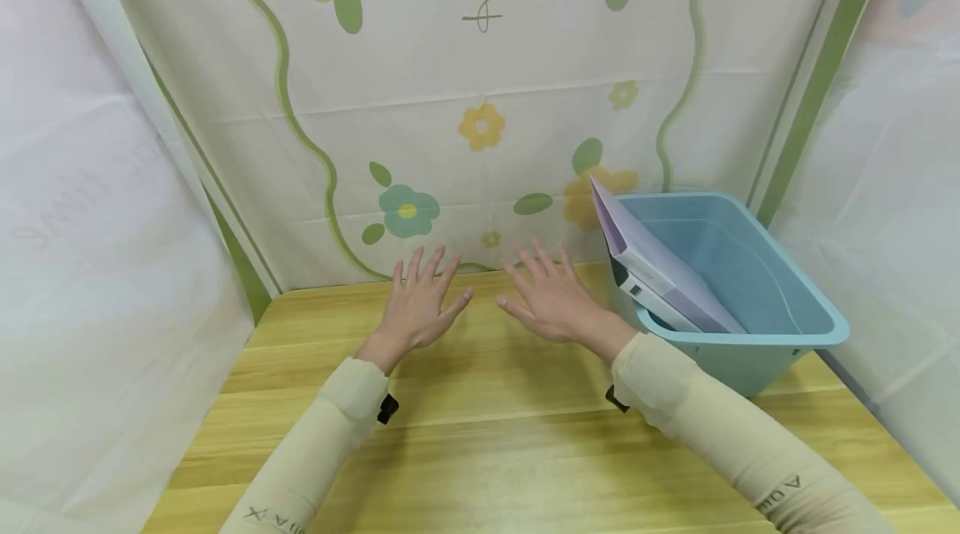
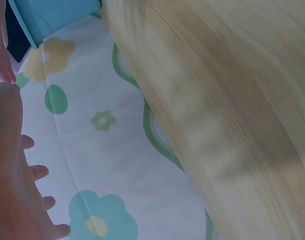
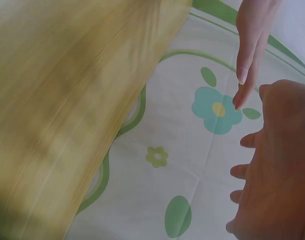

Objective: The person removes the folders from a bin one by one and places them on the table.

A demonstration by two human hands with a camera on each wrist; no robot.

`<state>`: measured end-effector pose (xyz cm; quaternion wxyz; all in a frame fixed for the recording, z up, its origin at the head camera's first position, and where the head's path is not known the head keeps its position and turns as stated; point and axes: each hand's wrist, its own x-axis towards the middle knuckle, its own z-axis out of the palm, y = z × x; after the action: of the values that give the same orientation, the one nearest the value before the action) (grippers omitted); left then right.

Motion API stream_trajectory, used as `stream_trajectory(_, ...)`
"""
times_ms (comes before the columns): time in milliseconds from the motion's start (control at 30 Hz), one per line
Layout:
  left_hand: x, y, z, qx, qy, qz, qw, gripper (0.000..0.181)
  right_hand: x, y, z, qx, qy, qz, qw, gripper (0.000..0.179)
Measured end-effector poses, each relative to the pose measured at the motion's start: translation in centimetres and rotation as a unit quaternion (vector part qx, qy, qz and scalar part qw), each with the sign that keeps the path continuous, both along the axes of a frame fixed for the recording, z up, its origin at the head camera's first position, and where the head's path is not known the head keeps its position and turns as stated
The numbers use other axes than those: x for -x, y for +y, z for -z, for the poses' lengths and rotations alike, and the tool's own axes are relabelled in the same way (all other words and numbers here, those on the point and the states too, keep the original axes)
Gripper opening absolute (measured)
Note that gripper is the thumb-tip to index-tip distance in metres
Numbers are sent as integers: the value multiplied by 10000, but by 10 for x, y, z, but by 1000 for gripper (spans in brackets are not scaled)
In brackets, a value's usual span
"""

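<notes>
The bench (image 1: 495,467) looks like smooth wood with a soft sheen; the bin (image 1: 742,363), slightly glossy plastic; the purple folder (image 1: 670,269), smooth; the backdrop (image 1: 420,59), creased cloth; the sleeves (image 1: 322,434), matt cloth.

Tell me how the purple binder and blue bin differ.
The binder is purple, the bin blue. The binder leans out over the rim; the bin stands upright on the table. The binder is slim, the bin wide. Both are nearer the right hand than the left hand.
</notes>
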<state>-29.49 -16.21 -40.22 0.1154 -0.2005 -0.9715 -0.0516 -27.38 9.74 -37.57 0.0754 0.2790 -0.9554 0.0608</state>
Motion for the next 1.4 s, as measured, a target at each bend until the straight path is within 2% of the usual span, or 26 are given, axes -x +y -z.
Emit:
stream_trajectory(167, -4, 1, 1, -140, 109, 140, 9997, 73, -5, 4, 1, 64, 25, -231, 9997, 70)
stream_trajectory(500, -10, 4, 0, -385, 248, 270, 9986, 73, -13, 12, 2, 105, 236, -445, 9987, 69)
stream_trajectory(667, -14, 5, 2, -652, 173, 292, 9973, 73, -21, 17, 2, 147, 253, -577, 9979, 67)
stream_trajectory(833, -18, 7, 3, -950, 218, 413, 9944, 70, -29, 23, 5, 149, 299, -665, 9972, 62)
stream_trajectory(1200, -21, 11, 6, -1438, 200, 439, 9884, 62, -41, 35, 5, 159, 521, -844, 9949, 60)
stream_trajectory(1400, -24, 16, 4, -1712, 264, 436, 9839, 60, -48, 42, 2, 71, 746, -970, 9925, 61)
